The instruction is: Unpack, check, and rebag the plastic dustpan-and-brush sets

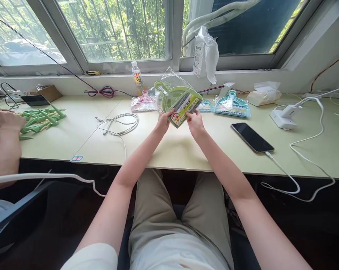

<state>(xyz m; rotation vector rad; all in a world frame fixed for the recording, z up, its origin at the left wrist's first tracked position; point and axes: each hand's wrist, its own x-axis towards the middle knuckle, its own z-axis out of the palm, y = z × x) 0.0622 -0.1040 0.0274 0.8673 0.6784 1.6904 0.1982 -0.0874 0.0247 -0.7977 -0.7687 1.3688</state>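
Observation:
A green mini dustpan-and-brush set (176, 96) in clear plastic, with a printed label across its lower part, is held tilted above the desk. My left hand (164, 121) pinches its lower left edge, while my right hand (195, 122) grips the lower right side. Behind it lies a similar pink set (145, 102) in clear wrap. To the right are a blue set (232, 105) and another blue one (206, 106), partly hidden. Crumpled clear wrap (171, 77) shows behind the green set.
A coiled cable (121, 125) lies left of my hands. On the right are a charging phone (252, 137), a power strip (284, 118) and a tissue pack (263, 93). A bottle (137, 78) stands by the window. At left, another person's hands (7, 122) are beside green pieces (42, 120).

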